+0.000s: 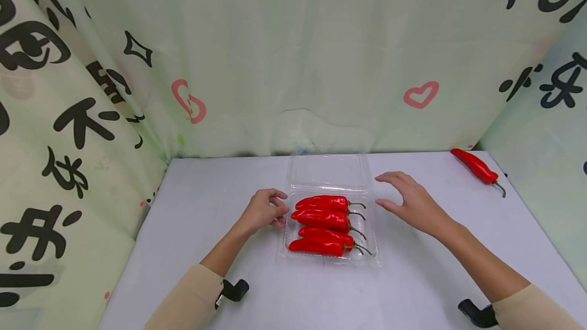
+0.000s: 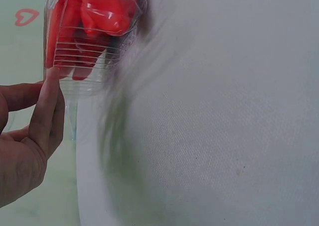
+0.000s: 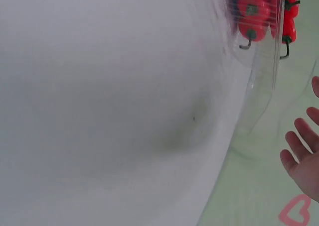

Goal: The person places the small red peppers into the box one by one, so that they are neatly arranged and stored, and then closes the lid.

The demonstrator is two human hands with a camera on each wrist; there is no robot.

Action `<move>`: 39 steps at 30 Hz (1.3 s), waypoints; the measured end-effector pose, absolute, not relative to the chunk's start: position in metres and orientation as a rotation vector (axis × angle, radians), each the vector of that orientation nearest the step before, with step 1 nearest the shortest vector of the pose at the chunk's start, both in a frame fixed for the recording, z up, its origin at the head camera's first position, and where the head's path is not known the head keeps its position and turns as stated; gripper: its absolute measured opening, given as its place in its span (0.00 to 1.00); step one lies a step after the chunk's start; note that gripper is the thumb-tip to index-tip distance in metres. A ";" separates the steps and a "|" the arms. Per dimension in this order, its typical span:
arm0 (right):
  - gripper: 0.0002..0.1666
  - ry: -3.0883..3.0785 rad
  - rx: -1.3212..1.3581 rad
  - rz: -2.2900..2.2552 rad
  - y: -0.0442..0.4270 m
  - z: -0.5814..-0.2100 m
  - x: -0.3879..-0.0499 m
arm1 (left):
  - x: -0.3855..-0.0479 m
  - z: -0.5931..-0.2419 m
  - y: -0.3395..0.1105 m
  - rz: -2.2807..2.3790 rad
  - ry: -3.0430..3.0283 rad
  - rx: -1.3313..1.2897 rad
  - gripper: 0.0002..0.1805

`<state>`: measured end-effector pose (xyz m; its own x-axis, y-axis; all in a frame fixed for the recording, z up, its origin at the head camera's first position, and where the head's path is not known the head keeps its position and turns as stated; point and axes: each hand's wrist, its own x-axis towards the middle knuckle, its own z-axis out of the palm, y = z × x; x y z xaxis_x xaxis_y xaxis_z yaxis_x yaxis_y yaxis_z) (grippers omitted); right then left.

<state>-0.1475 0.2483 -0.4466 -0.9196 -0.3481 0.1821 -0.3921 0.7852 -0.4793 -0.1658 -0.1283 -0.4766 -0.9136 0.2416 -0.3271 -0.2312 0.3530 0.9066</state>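
A clear plastic box (image 1: 373, 248) with its lid (image 1: 327, 172) folded back lies on the white table. Several red chili peppers (image 1: 323, 219) with green stems lie side by side in it, stems to the right. My left hand (image 1: 267, 209) pinches the box's left edge with bent fingers; in the left wrist view, the fingers (image 2: 47, 101) meet the box's ribbed end wall. My right hand (image 1: 408, 201) hovers right of the box, thumb and fingers spread apart, holding nothing. In the right wrist view, the right hand (image 3: 306, 156) is partly cut off.
One more red chili pepper (image 1: 477, 166) lies at the table's far right corner. A pale printed curtain (image 1: 321, 65) hangs behind the table and along both sides. Black wrist mounts (image 1: 235, 290) sit on both sleeves.
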 end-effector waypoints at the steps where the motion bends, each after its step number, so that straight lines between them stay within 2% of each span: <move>1: 0.33 -2.895 0.573 0.807 0.254 -0.447 -0.149 | -0.166 -0.477 -0.128 1.583 2.216 0.008 0.19; 20: 0.53 -2.958 0.170 0.735 0.361 -0.459 -0.174 | -0.167 -0.477 -0.128 1.584 2.217 0.006 0.19; 28: 0.48 -2.941 0.071 0.704 0.407 -0.469 -0.180 | -0.166 -0.478 -0.128 1.582 2.221 0.009 0.19; 39: 0.50 -2.980 -0.267 0.777 0.443 -0.469 -0.181 | -0.166 -0.477 -0.127 1.567 2.232 -0.006 0.19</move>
<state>-0.1814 0.4435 -0.4691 -0.9838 0.1790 0.0056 0.1535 0.8587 -0.4890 -0.1660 -0.1270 -0.4767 -0.9152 0.2280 -0.3324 -0.2351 0.3677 0.8997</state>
